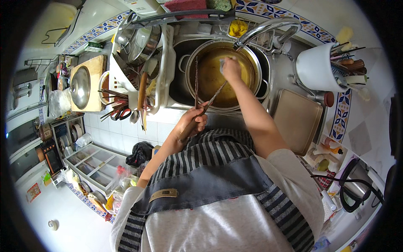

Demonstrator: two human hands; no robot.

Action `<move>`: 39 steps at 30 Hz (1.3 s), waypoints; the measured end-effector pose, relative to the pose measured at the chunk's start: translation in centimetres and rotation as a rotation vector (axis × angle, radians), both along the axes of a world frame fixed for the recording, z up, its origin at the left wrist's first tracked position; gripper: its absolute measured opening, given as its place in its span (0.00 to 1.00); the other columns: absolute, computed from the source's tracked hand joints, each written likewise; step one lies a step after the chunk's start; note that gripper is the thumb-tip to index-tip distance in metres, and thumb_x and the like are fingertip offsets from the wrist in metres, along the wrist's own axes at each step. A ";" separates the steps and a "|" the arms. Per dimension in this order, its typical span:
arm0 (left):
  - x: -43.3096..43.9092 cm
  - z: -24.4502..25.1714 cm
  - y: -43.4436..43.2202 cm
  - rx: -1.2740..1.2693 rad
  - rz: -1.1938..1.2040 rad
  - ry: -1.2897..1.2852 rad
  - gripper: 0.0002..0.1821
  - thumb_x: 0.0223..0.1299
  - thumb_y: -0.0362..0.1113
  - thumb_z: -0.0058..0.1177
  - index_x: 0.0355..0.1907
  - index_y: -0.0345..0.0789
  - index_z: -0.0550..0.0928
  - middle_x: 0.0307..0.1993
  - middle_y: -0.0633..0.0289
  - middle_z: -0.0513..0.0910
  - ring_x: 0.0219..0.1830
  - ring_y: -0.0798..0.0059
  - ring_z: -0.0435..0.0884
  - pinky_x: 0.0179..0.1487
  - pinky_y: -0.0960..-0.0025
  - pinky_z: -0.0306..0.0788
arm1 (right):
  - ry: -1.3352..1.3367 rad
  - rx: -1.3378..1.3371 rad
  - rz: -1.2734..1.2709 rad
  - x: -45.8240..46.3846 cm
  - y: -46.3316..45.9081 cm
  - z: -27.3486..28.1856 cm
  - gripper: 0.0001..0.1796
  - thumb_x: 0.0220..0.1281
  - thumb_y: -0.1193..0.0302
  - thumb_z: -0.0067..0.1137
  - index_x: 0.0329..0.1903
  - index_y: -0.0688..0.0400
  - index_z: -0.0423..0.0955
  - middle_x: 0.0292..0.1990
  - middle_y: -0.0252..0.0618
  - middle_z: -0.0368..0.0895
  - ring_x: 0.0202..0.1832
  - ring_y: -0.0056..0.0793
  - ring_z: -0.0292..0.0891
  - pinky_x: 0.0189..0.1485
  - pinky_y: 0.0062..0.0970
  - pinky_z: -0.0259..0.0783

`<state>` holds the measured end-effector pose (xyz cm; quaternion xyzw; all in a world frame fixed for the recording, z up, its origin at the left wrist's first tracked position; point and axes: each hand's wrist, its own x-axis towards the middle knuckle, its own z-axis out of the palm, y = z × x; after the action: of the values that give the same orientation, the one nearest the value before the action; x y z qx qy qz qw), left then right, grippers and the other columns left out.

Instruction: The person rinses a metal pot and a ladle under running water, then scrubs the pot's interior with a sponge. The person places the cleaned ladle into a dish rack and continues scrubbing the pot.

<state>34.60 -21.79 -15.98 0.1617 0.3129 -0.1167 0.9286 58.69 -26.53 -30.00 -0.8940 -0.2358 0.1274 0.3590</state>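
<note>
My left hand (192, 121) grips a brown wooden handle (189, 129) with a narrow, wet-looking metal blade (218, 90) slanting up to the right. From the same hand a thin dark rod-like tool (196, 78) points away from me; its exact kind is unclear. Over the large metal pot (189, 82), my right hand (232, 69) is closed, slightly blurred, around a small whitish-grey scrubber or cloth (222, 66). Yellowish-brown liquid (214, 75) lies in the pot, which sits in the sink (181, 94). The blade tip reaches over the pot, below the right hand.
A chrome faucet (267, 26) arches over the pot's far right. Left of the sink stands a white dish rack (168, 63) with bowls, utensils and scissors (121, 114). On the right are a baking tray (297, 121) and a white utensil holder (315, 66). Yellow scrubber (238, 28) behind.
</note>
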 end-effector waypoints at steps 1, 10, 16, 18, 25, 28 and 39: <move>0.0 0.1 -0.1 -0.005 0.005 0.023 0.21 0.66 0.36 0.38 0.62 0.42 0.62 0.16 0.73 0.60 0.18 0.83 0.58 0.22 0.79 0.59 | -0.120 0.000 0.010 0.5 -0.4 -0.5 0.09 0.57 0.68 0.47 0.36 0.57 0.75 0.34 0.58 0.75 0.39 0.52 0.72 0.43 0.44 0.68; 0.5 -0.1 0.2 -0.007 0.076 0.070 0.18 0.64 0.38 0.41 0.58 0.44 0.66 0.16 0.73 0.61 0.18 0.83 0.57 0.20 0.79 0.55 | 0.169 0.057 -0.197 -3.7 -2.7 -2.9 0.15 0.58 0.71 0.45 0.45 0.65 0.73 0.40 0.58 0.74 0.43 0.52 0.71 0.45 0.44 0.68; 0.9 -0.3 0.7 -0.039 0.101 0.045 0.18 0.64 0.39 0.41 0.57 0.46 0.67 0.15 0.74 0.61 0.17 0.83 0.56 0.20 0.80 0.52 | 0.253 0.237 -0.143 -8.8 -1.3 0.5 0.18 0.58 0.73 0.47 0.51 0.65 0.64 0.43 0.57 0.73 0.47 0.53 0.69 0.50 0.42 0.65; 0.9 -0.1 0.8 0.014 0.122 0.074 0.18 0.64 0.39 0.41 0.56 0.47 0.67 0.15 0.74 0.61 0.17 0.83 0.56 0.20 0.80 0.51 | 0.174 0.283 -0.122 -8.7 -1.2 1.2 0.17 0.56 0.75 0.49 0.49 0.65 0.67 0.40 0.55 0.74 0.44 0.52 0.71 0.47 0.39 0.67; 0.3 0.5 0.2 0.085 0.100 0.124 0.17 0.65 0.37 0.40 0.56 0.45 0.67 0.15 0.73 0.61 0.16 0.83 0.56 0.19 0.79 0.52 | 0.103 0.034 -0.115 -4.7 -2.4 -0.5 0.16 0.60 0.73 0.46 0.50 0.64 0.69 0.45 0.53 0.72 0.46 0.52 0.69 0.50 0.40 0.66; -0.4 0.8 0.6 0.183 0.057 0.157 0.20 0.64 0.36 0.41 0.59 0.42 0.65 0.15 0.71 0.63 0.17 0.83 0.59 0.20 0.80 0.54 | 0.318 -0.148 -0.050 -3.5 -3.7 -1.7 0.19 0.61 0.73 0.45 0.55 0.62 0.69 0.49 0.53 0.73 0.50 0.48 0.70 0.50 0.39 0.68; -1.2 0.9 0.7 0.585 0.017 0.327 0.24 0.62 0.33 0.46 0.61 0.34 0.64 0.23 0.71 0.68 0.21 0.85 0.67 0.19 0.81 0.59 | 1.160 0.782 -0.258 1.2 -2.2 -1.3 0.09 0.63 0.76 0.48 0.46 0.62 0.69 0.36 0.37 0.75 0.34 0.27 0.73 0.36 0.28 0.71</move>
<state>33.39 -21.14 -15.04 0.3981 0.4792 -0.0387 0.7813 59.88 -28.73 -31.31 -0.5084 0.0727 0.4454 0.7334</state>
